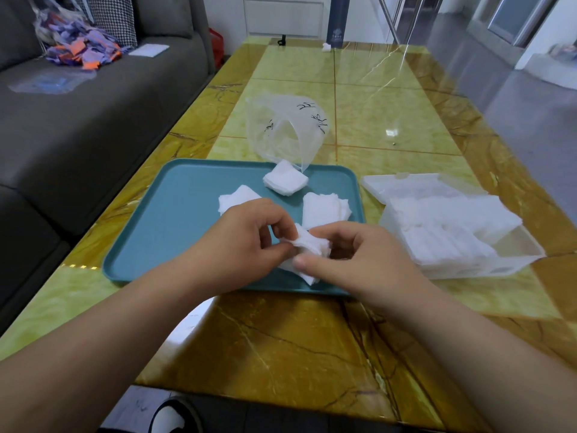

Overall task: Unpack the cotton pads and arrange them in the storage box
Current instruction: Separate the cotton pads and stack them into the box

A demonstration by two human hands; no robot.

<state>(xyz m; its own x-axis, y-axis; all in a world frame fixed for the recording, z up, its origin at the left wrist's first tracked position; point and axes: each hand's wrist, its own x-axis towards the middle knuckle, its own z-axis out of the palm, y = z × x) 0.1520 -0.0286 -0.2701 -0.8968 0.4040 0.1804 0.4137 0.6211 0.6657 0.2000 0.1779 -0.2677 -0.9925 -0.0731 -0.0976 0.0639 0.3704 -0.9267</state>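
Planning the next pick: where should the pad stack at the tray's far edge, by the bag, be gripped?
Probably pinch the pad stack through its thickness at the near corner, coming from the near side: it lies flat, turned diamond-wise with that corner free over the tray, while the plastic bag crowds its far side.

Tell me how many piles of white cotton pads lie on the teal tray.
3: far-edge pile, left pile partly behind the left hand, right pile. That hand and the right hand hold another bunch, maybe hiding more.

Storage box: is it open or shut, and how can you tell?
Open. Its lid lies flat behind the storage box, and stacked cotton pads show inside.
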